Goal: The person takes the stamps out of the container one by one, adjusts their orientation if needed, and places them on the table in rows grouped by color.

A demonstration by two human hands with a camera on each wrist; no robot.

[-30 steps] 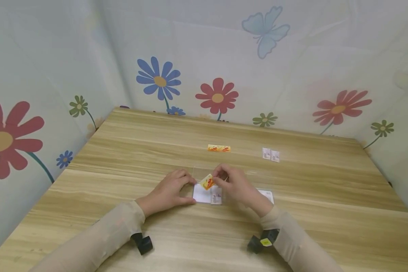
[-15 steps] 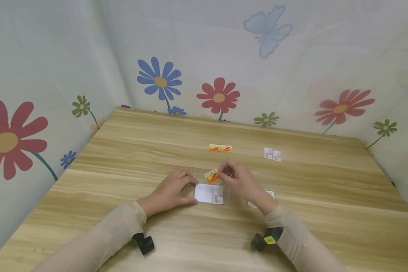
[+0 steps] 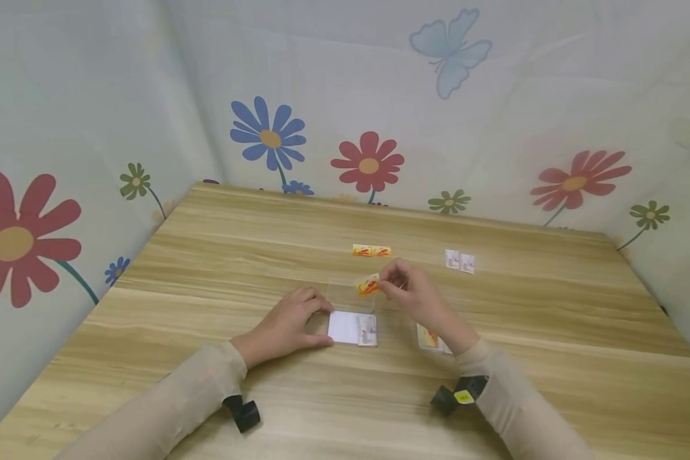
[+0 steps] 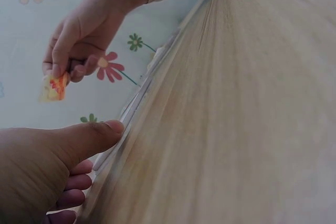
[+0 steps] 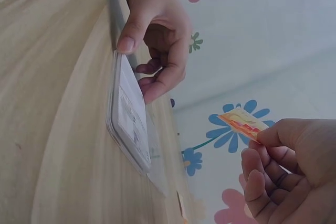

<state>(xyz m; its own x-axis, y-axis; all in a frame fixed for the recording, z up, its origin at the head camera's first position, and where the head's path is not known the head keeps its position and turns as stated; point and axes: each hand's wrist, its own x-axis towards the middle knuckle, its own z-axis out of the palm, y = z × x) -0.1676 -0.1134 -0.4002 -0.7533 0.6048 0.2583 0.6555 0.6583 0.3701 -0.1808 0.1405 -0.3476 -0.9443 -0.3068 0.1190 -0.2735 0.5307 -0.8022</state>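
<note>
- Beige sleeves come in from the near edge of the wooden table (image 3: 218, 255), each wrist carrying a small black camera.
- Nearest the person's right forearm, a clear sleeve with an orange picture (image 3: 429, 337) lies flat on the wood.
- At the centre, the left hand (image 3: 287, 322) rests on the table with curled fingers, thumb and fingertips pinching the left edge of a clear card holder (image 3: 353, 327); the right wrist view shows the thumb (image 5: 127, 39) pressed on that holder's rim (image 5: 126, 124).
- Inside the holder lie a white card (image 3: 344, 326) and, just beside it on the right, a small pale purple card (image 3: 367, 330).
- Just beyond, the right hand (image 3: 412, 292) is raised off the table, pinching an orange-and-yellow card (image 3: 368, 285) between thumb and forefinger, tilted, in the air above the holder's far edge.
- Farther back, two orange cards (image 3: 371, 250) lie side by side, touching.
- Well to their right sits a pair of pale purple cards (image 3: 458, 260).
- Behind the table hangs a white backdrop printed with flowers and a blue butterfly (image 3: 450, 50).
</note>
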